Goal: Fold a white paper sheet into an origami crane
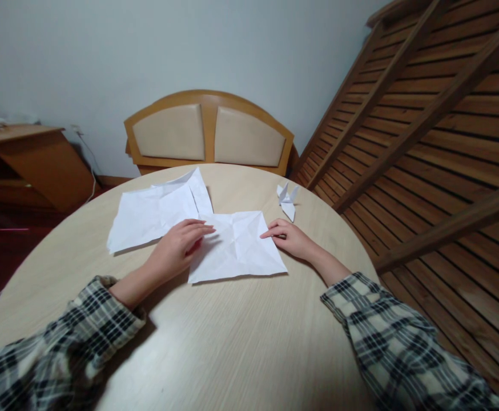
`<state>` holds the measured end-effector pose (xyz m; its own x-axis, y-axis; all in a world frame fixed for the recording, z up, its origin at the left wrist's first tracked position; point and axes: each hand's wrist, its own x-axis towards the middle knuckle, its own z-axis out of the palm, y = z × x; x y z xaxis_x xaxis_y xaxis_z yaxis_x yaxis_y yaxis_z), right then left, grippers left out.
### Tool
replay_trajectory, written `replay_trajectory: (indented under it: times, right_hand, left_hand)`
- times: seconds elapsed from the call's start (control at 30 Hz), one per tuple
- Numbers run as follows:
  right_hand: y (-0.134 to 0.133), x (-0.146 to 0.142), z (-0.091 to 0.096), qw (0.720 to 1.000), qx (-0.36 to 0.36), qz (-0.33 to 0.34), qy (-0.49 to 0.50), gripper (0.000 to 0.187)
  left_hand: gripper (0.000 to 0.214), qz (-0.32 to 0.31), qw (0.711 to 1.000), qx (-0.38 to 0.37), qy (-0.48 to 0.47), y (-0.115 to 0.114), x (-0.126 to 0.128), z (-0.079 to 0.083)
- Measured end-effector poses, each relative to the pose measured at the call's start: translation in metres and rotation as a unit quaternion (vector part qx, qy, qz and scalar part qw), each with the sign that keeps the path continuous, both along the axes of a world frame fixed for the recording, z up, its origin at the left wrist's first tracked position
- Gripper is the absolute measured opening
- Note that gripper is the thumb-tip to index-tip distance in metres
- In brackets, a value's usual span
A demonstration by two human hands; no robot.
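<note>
A creased white sheet of paper [241,251] lies unfolded on the round table, with fold lines crossing its middle. My left hand [183,242] is open over its left edge, fingers stretched out and close together; whether the fingertips touch the paper I cannot tell. At the right edge, my right hand [290,237] is closed on the sheet, index finger on top of it and the other fingers curled; the thumb's grip is partly hidden. Beyond that hand stands a small folded paper crane [287,200].
More white sheets [147,214] lie at the back left of the pale wooden table [232,342], one with a raised, bent corner. Behind it is a padded headboard [210,131]. Wooden slats [438,131] lean on the right, and a brown desk [31,165] stands at the left.
</note>
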<state>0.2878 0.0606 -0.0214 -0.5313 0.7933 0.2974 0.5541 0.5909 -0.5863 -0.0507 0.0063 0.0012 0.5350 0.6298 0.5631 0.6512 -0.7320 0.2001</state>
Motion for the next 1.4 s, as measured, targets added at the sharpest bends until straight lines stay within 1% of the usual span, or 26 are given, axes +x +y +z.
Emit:
replay_trajectory:
  times: [0.07,0.13,0.23,0.37,0.53,0.67,0.8,1.1,1.23,1.37,1.4]
  right_hand:
    - [0.000,0.001,0.000,1.000,-0.007,-0.004,0.000,0.034]
    - [0.000,0.001,-0.001,1.000,-0.012,-0.007,0.001,0.034]
    - [0.000,0.002,-0.001,1.000,-0.020,-0.005,0.006,0.032]
    - [-0.001,0.002,0.000,1.000,-0.026,-0.003,0.016,0.029]
    - [-0.001,0.003,0.001,0.999,-0.028,-0.006,0.021,0.028]
    - [-0.001,0.003,0.001,0.999,-0.035,-0.004,0.026,0.027]
    - [-0.001,0.002,0.002,0.998,-0.057,0.001,0.031,0.025]
    - [0.000,0.004,0.002,0.997,-0.069,0.002,0.041,0.022]
    - [0.001,0.004,0.002,0.997,-0.062,0.002,0.035,0.020]
    - [0.000,0.002,0.002,0.998,-0.041,-0.006,0.038,0.010]
    - [-0.001,0.001,0.002,0.999,-0.036,-0.006,0.039,0.011]
  left_hand:
    - [0.033,0.000,0.999,0.026,0.023,0.012,-0.017,-0.004]
    - [0.033,0.002,0.998,0.032,0.047,0.019,-0.029,-0.007]
    - [0.027,0.012,0.996,0.037,0.076,0.022,-0.036,-0.010]
    - [0.019,0.003,0.996,0.033,0.087,0.019,-0.033,-0.011]
    - [0.018,-0.018,0.997,0.016,0.070,0.016,-0.027,-0.011]
    - [0.015,-0.016,0.997,0.014,0.068,0.016,-0.026,-0.010]
    - [0.014,-0.013,0.997,0.006,0.073,0.016,-0.026,-0.010]
    - [0.017,-0.019,0.999,-0.013,0.047,0.020,-0.029,-0.015]
    - [0.018,-0.017,0.999,-0.015,0.036,0.022,-0.031,-0.017]
    - [0.016,-0.021,0.999,-0.011,0.027,0.022,-0.030,-0.016]
    - [0.015,-0.019,1.000,-0.007,0.024,0.022,-0.030,-0.016]
